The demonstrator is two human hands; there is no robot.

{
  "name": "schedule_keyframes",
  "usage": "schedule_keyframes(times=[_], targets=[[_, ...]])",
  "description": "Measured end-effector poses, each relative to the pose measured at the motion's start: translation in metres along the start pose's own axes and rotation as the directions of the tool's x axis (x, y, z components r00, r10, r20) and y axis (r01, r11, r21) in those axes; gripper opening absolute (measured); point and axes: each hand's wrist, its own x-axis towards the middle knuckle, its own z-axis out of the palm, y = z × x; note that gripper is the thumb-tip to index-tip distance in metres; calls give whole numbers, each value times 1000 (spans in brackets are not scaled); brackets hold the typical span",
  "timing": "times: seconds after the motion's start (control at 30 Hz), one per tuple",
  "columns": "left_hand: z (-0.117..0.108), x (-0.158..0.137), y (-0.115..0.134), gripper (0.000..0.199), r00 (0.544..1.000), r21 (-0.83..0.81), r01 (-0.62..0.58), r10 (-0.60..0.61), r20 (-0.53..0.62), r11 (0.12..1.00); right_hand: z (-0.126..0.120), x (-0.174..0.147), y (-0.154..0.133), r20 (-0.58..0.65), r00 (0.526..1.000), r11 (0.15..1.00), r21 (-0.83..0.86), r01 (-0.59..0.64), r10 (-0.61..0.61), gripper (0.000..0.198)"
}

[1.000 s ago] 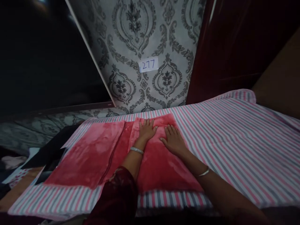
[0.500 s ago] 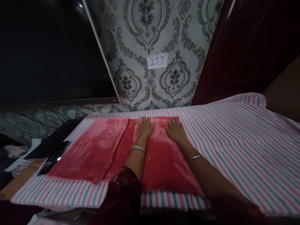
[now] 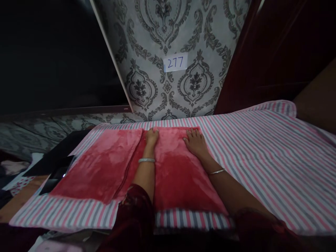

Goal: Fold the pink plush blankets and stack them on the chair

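A red plush blanket (image 3: 97, 164) lies folded, with its left and right flaps turned inward and a darker strip showing between them. My left hand (image 3: 151, 136) has its fingers curled at the top inner corner of the right flap, seemingly gripping that edge; the fingertips are partly hidden. Near the top right corner of the same flap, my right hand (image 3: 196, 142) rests flat with fingers spread. A bangle circles each wrist.
Under the blanket is a pink, grey and white striped cloth (image 3: 262, 150). A dark phone-like object (image 3: 56, 175) lies at its left edge. Behind are a large dark screen (image 3: 52, 56), patterned wallpaper with a "277" paper label (image 3: 175, 62), and a dark red panel (image 3: 267, 59).
My left hand has slid left from lying spread on the right flap to its inner edge, and its fingers have closed. My right hand stays almost in place. The view has shifted slightly.
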Motion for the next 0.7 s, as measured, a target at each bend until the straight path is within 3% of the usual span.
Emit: schedule_keyframes(times=[0.27, 0.57, 0.7], targets=[[2, -11, 4, 43, 995, 17, 78, -76, -70, 997, -2, 2, 0, 47, 999, 999, 31, -28, 26, 65], [-11, -12, 16, 46, 997, 47, 36, -39, 59, 998, -5, 3, 2, 41, 999, 998, 69, -5, 2, 67], [-27, -20, 4, 49, 991, 6, -34, 33, 130, 999, -9, 2, 3, 77, 997, 997, 81, -6, 0, 67]])
